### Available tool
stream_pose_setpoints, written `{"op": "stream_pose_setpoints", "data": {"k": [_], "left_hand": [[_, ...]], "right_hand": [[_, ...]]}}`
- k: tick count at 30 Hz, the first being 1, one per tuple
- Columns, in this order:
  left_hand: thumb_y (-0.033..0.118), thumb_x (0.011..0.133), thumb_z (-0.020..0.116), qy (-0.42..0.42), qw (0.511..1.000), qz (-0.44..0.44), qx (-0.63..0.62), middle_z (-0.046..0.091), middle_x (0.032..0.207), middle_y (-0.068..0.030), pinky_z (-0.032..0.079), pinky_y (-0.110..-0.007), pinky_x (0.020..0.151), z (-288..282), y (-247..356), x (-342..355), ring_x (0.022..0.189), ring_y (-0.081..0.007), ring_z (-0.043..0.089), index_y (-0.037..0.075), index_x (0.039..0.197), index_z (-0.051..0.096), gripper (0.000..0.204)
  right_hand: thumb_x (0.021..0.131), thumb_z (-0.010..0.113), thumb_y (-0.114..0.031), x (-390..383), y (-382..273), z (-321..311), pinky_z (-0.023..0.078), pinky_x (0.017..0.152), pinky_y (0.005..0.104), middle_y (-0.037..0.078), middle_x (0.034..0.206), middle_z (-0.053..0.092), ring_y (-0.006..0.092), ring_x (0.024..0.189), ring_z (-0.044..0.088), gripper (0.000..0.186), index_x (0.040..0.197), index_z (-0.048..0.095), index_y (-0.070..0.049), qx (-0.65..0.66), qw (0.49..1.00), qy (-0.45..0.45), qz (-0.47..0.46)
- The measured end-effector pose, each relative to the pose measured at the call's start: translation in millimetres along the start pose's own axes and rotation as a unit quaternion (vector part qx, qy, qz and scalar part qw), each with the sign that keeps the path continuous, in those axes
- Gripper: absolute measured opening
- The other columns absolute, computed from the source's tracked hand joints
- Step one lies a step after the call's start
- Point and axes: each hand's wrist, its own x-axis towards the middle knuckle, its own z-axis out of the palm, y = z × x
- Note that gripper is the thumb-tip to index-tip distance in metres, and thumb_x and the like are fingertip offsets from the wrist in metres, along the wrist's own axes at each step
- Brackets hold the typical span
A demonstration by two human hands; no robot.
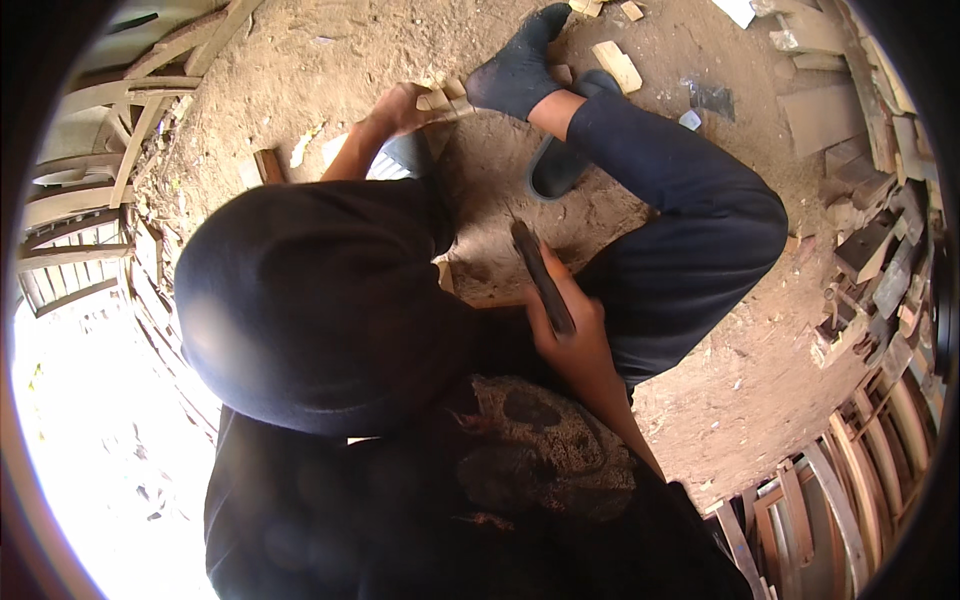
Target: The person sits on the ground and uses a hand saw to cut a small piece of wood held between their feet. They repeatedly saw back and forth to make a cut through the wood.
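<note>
Right grip point(570, 325) clenched round dark-handled tool point(543, 278), thin tip pointing far. My left grip point(398, 108) holds pale wood piece point(445, 100), farther off and left, just beside dark-socked foot point(520, 70). Dark sandal point(558, 172) lies nearer, right, on dirt floor point(300, 60).

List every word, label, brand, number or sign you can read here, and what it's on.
No readable text anywhere.
Black shirt: faded pale print, no lettering I can make out.
Dark tool handle: no legible marking.
White flat piece: too small to tell.
</note>
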Motion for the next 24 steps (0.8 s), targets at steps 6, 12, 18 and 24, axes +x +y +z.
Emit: {"op": "stream_pose_setpoints", "data": {"k": [6, 12, 18, 24], "left_hand": [[0.044, 0.078, 0.072, 0.012, 1.000, 0.018, 0.016, 0.068, 0.104, -0.0198, 0.051, -0.041, 0.088, 0, 7, 0, 0.100, -0.0348, 0.065, 0.006, 0.115, 0.065, 0.053], [0.047, 0.080, 0.069, 0.010, 1.000, 0.000, 0.000, 0.066, 0.107, -0.0217, 0.050, -0.042, 0.090, -2, 5, -4, 0.102, -0.0361, 0.064, 0.005, 0.116, 0.065, 0.055], [0.045, 0.080, 0.069, 0.021, 1.000, 0.014, 0.011, 0.066, 0.107, -0.0224, 0.049, -0.043, 0.090, 7, -2, 5, 0.102, -0.0369, 0.063, 0.005, 0.117, 0.064, 0.054], [0.043, 0.081, 0.068, 0.032, 0.999, 0.014, 0.007, 0.065, 0.110, -0.0218, 0.049, -0.042, 0.092, 15, -8, 3, 0.104, -0.0363, 0.062, 0.006, 0.120, 0.063, 0.055]], "right_hand": [[0.088, 0.061, -0.010, -18, -1, -6, 0.052, 0.066, 0.0321, 0.026, 0.090, 0.064, 0.0366, 0.082, 0.068, 0.051, 0.135, 0.045, 0.002, -0.017, 0.996, 0.043, -0.079], [0.089, 0.060, -0.011, 4, -9, -4, 0.051, 0.062, 0.0336, 0.024, 0.081, 0.063, 0.0359, 0.075, 0.068, 0.050, 0.135, 0.046, 0.001, -0.032, 0.998, -0.010, 0.054], [0.089, 0.060, -0.010, -11, -9, -4, 0.051, 0.064, 0.0337, 0.025, 0.083, 0.063, 0.0366, 0.077, 0.068, 0.050, 0.135, 0.046, 0.000, -0.007, 1.000, 0.020, 0.010], [0.089, 0.059, -0.009, -20, -23, -13, 0.051, 0.065, 0.0292, 0.023, 0.091, 0.066, 0.0276, 0.077, 0.071, 0.050, 0.136, 0.045, -0.001, -0.050, 0.999, 0.009, -0.013]]}}
